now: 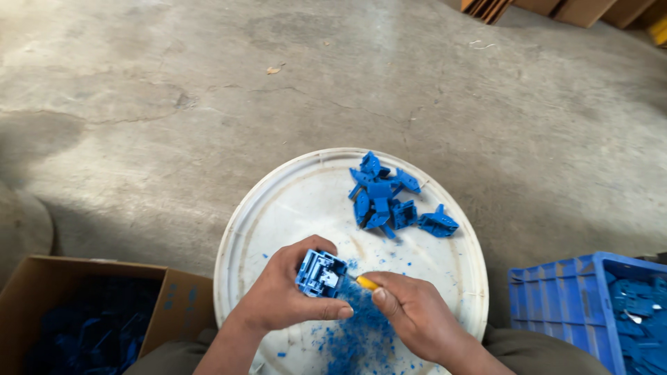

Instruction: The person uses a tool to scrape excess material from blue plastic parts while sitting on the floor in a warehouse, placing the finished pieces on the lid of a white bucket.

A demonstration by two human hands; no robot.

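Hands [347, 305] curled around blue part [320, 273]

Left hand [292, 295], right hand [410, 312], both clenched

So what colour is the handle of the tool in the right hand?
Yellow, seen in the head view: the tool in the right hand.
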